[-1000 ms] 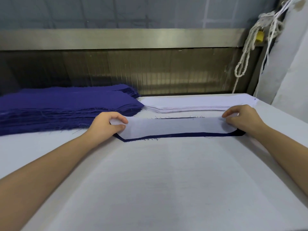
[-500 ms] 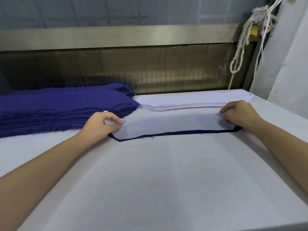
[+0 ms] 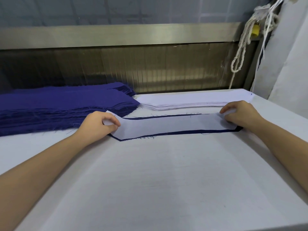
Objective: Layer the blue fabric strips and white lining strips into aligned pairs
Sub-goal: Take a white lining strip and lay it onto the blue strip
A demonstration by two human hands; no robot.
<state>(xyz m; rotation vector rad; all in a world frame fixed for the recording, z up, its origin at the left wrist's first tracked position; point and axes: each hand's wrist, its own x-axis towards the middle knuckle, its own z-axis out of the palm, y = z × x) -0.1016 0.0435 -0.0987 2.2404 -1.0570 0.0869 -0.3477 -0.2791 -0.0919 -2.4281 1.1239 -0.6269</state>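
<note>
Our left hand (image 3: 98, 125) and right hand (image 3: 240, 114) pinch the ends of a white strip (image 3: 166, 125) lying on a blue strip (image 3: 183, 132).

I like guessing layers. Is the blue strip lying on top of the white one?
No, the white strip lies on top, and the blue strip shows only as a thin edge around it.

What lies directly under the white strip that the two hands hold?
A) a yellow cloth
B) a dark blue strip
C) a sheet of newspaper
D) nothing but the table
B: a dark blue strip peeks out as a thin border along both long edges of the white lining strip, whose ends the left hand and right hand pinch.
</note>
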